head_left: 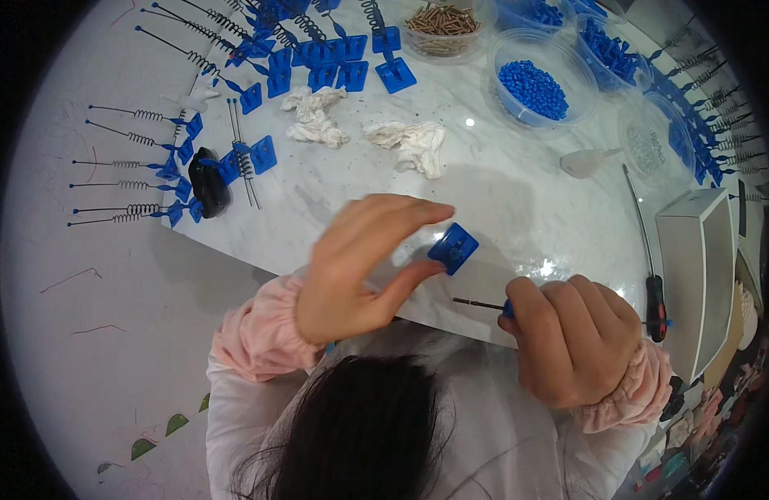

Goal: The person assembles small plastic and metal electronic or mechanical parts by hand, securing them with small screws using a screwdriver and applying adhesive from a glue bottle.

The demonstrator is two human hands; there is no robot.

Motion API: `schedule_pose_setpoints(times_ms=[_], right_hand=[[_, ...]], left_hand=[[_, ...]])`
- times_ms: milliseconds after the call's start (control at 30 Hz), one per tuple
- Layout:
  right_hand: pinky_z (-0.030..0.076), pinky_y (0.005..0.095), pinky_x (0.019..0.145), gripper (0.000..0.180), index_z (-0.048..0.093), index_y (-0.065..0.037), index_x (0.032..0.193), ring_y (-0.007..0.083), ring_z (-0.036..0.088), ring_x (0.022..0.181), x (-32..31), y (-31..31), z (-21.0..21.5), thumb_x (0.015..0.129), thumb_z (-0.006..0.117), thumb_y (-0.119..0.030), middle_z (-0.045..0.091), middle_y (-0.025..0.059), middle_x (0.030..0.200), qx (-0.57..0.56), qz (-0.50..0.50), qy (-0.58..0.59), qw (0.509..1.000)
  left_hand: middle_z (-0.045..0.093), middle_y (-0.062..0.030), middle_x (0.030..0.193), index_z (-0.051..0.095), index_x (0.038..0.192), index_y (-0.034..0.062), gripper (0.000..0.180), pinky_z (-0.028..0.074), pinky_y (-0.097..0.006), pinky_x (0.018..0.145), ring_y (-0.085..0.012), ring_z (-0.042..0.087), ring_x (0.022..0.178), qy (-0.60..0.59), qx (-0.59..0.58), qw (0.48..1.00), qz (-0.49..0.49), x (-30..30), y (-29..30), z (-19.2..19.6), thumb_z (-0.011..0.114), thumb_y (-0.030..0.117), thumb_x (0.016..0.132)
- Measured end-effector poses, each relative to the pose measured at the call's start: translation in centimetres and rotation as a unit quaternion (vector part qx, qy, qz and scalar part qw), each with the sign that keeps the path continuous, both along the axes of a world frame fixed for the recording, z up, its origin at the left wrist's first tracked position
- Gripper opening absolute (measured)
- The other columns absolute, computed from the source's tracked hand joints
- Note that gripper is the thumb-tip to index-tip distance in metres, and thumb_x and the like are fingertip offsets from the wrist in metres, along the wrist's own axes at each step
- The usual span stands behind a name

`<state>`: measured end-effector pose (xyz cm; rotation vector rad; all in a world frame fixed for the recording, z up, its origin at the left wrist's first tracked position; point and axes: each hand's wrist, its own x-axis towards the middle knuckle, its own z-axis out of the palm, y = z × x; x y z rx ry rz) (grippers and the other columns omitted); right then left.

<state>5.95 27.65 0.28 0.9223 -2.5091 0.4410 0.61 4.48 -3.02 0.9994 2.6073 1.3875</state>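
My left hand (364, 271) is held over the front of the table, thumb and fingers spread apart. By its thumb tip lies a small square blue plastic base (454, 248); whether the thumb touches it, I cannot tell. My right hand (572, 337) is closed around a thin dark metal rod (483, 305). The rod's bare end points left, below the blue base. A bit of blue plastic (509, 308) shows on the rod beside my index finger. At the other side of the fist a blue tip (669, 322) sticks out. My palm hides the middle.
Coil-spring rods on blue bases (395, 75) crowd the far left and right edges. Tubs hold blue beads (533, 89) and brass-coloured pins (443, 32). Crumpled tissues (409, 146), a black object (208, 183), a screwdriver (654, 296) and a white box (693, 275) lie about.
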Motion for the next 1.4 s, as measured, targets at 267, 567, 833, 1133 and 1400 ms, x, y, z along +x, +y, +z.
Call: schedule_pose_setpoints(times_ms=[267, 567, 833, 1133, 1400], right_hand=[[0.037, 0.0236, 0.044, 0.019, 0.071, 0.002, 0.092, 0.0129, 0.054, 0.053, 0.4, -1.1, 2.9, 0.092, 0.065, -0.015, 0.057, 0.0053, 0.07, 0.162, -0.004, 0.071, 0.984], [0.038, 0.0235, 0.046, 0.018, 0.074, 0.0, 0.093, 0.0123, 0.054, 0.054, -0.3, -1.8, 2.2, 0.093, 0.064, -0.015, 0.059, 0.0048, 0.073, 0.158, 0.02, 0.094, 0.983], [0.039, 0.0247, 0.049, 0.017, 0.075, -0.002, 0.095, 0.0125, 0.054, 0.059, -0.4, -1.4, 3.1, 0.084, 0.07, -0.014, 0.059, 0.0033, 0.075, 0.18, 0.031, 0.115, 0.976], [0.037, 0.03, 0.049, 0.023, 0.068, -0.002, 0.091, 0.0166, 0.052, 0.058, -2.7, -1.4, 2.6, 0.072, 0.073, -0.014, 0.052, 0.0034, 0.072, 0.007, 0.109, -0.071, 0.991], [0.043, 0.0347, 0.047, 0.022, 0.062, -0.001, 0.092, 0.02, 0.056, 0.056, -2.6, -1.7, 2.3, 0.074, 0.073, -0.009, 0.048, 0.0054, 0.07, -0.123, 0.143, -0.201, 0.961]], left_hand=[[0.066, -0.0031, 0.098, 0.076, 0.101, 0.0108, 0.047, 0.039, -0.038, 0.077, -0.0232, 0.059, 0.089, 0.239, -0.078, 0.968, -0.015, 0.9, -0.8, 4.4, 0.088, 0.018, 0.057], [0.066, 0.001, 0.091, 0.079, 0.089, 0.0129, 0.036, 0.038, -0.04, 0.077, -0.0218, 0.059, 0.087, 0.244, -0.092, 0.965, -0.008, 1.2, -1.7, 4.8, 0.085, 0.011, 0.053], [0.067, -0.001, 0.089, 0.077, 0.087, 0.0101, 0.03, 0.039, -0.037, 0.078, -0.0221, 0.06, 0.083, 0.14, -0.072, 0.985, -0.064, -0.9, -1.4, 6.4, 0.082, 0.003, 0.058], [0.07, -0.0084, 0.086, 0.075, 0.086, 0.0019, 0.007, 0.045, -0.033, 0.076, -0.0225, 0.064, 0.081, -0.266, 0.015, 0.913, -0.309, -5.5, -2.3, 6.7, 0.075, -0.001, 0.08], [0.068, -0.0114, 0.088, 0.07, 0.086, -0.0025, 0.003, 0.048, -0.031, 0.075, -0.0212, 0.064, 0.083, -0.36, 0.099, 0.89, -0.262, -4.3, -2.4, 6.5, 0.069, 0.0, 0.086]])
